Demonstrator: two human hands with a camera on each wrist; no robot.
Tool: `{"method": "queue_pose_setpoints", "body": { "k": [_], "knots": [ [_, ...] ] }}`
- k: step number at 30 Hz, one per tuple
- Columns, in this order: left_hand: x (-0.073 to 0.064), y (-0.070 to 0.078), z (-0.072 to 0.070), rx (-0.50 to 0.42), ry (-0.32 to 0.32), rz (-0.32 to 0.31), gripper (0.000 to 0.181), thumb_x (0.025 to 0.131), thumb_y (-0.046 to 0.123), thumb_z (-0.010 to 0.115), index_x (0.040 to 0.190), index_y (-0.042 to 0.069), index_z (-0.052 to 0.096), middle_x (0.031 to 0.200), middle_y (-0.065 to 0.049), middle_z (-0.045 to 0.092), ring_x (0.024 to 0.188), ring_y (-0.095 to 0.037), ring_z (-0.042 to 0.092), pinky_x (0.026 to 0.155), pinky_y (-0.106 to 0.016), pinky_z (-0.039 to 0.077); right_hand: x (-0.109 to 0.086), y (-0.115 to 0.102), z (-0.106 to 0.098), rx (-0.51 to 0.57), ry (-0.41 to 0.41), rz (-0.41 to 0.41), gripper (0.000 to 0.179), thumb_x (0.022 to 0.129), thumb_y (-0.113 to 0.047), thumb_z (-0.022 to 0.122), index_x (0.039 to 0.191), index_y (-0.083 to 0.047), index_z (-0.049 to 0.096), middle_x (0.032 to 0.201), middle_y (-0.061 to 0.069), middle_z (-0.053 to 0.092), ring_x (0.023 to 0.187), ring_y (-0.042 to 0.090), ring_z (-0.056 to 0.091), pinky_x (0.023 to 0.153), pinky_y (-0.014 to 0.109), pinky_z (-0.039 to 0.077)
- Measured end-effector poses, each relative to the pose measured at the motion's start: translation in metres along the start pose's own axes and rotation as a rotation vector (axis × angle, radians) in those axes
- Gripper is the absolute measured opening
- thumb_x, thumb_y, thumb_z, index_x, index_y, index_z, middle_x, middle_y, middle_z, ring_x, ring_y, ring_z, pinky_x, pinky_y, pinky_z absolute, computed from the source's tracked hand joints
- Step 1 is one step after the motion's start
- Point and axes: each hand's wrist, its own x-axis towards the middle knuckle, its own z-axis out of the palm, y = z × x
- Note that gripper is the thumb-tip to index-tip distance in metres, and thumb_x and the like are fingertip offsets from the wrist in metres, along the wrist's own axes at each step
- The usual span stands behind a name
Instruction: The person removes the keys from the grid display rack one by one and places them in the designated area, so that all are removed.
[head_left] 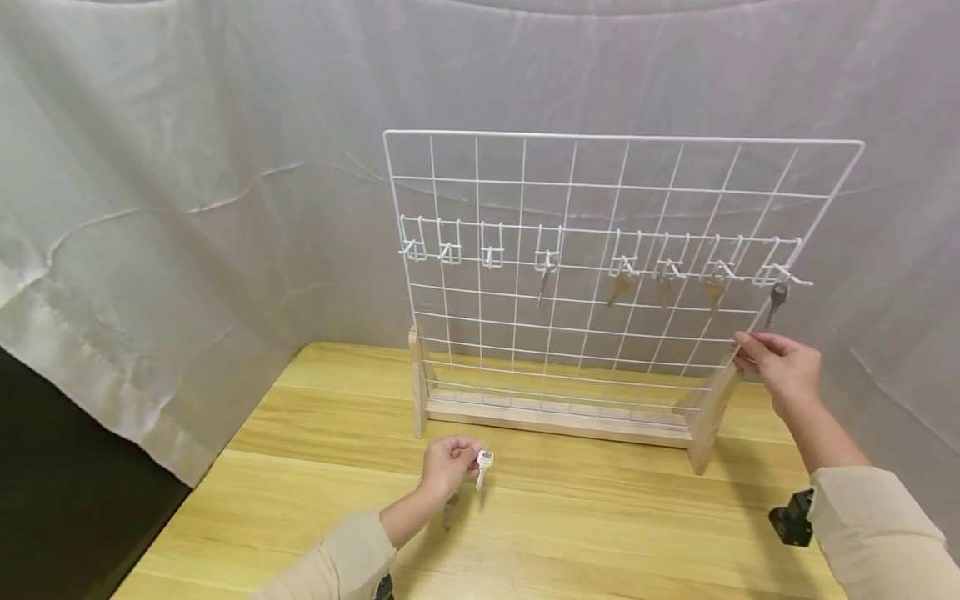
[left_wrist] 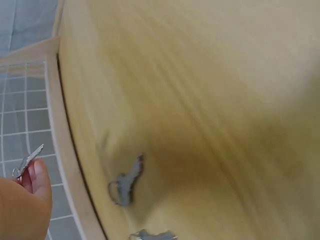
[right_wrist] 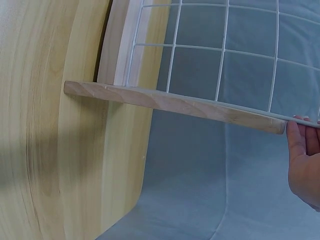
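My left hand (head_left: 446, 465) pinches a small silver key (head_left: 484, 468) by its ring end, in front of the rack and above the table. In the left wrist view the held key (left_wrist: 31, 159) sticks out past the fingertips. Below that hand another key (left_wrist: 131, 181) with a ring lies on the wood, and one more key (left_wrist: 156, 235) shows partly at the bottom edge. My right hand (head_left: 787, 367) grips the right side wire of the white grid rack (head_left: 622, 137), just above its wooden side leg (right_wrist: 175, 104).
White hooks run in a row across the grid. The left ones, such as one hook (head_left: 448, 252), carry no key; a silver key (head_left: 543, 286), a brass key (head_left: 622, 289) and others hang farther right. A wooden bar (head_left: 555, 421) joins the legs. Grey cloth (head_left: 225, 125) surrounds the table.
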Motion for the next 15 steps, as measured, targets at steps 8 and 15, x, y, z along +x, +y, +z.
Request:
{"method": "queue_pose_setpoints", "body": {
  "k": [8,15],
  "knots": [
    [-0.011,-0.016,0.005,0.018,0.012,-0.039,0.019,0.09,0.005,0.057,0.095,-0.013,0.061,0.074,-0.015,0.065,0.057,-0.006,0.057,0.059,-0.022,0.057,0.001,0.001,0.001,0.028,0.001,-0.026,0.023,0.084,0.0,0.063,0.068,-0.015,0.071,0.062,-0.005,0.07,0.058,0.005,0.067,0.058,0.015,0.055],
    [-0.014,-0.03,0.008,0.061,0.015,-0.046,0.013,0.088,-0.002,0.055,0.091,-0.013,0.061,0.075,-0.017,0.066,0.054,-0.007,0.058,0.056,-0.023,0.057,0.001,0.002,0.0,0.025,0.004,0.001,0.024,0.085,0.0,0.062,0.069,-0.016,0.071,0.063,-0.005,0.07,0.058,0.005,0.067,0.059,0.015,0.055]
  ]
}}
